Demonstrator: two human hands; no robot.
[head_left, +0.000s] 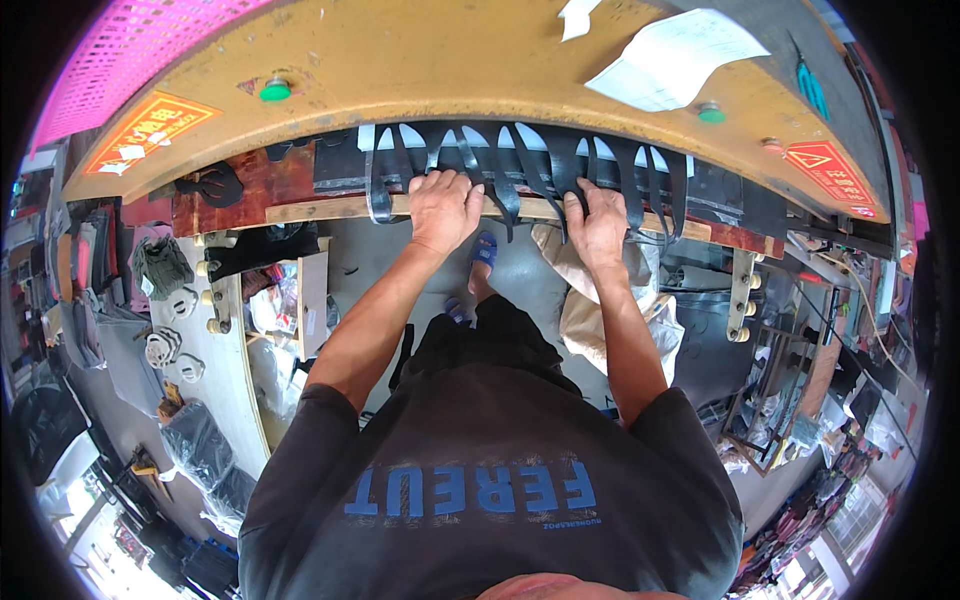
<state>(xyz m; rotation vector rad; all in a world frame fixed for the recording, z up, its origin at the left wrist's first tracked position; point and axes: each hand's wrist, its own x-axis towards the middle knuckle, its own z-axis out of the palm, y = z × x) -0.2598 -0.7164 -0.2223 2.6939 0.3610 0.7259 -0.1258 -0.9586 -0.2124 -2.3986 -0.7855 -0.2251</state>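
Several thin black strips (506,178) of flexible sheet material lie side by side under the yellow machine, their lower ends curling over a wooden edge (330,208). Pale pointed shapes show between them at the far side. My left hand (441,210) rests at this edge, fingers bent closely together over the strips and thumb at the right. Further right, my right hand (600,226) has its fingers and thumb closed around a black strip. Some fingertips are hard to make out against the dark material.
The yellow machine beam (420,75) spans the far side, with a green button (274,90) at left and white paper (675,60) on top. Cream cloth (590,325) hangs below the right hand. Stacked dark goods (125,340) stand at left, a metal rack (790,380) at right.
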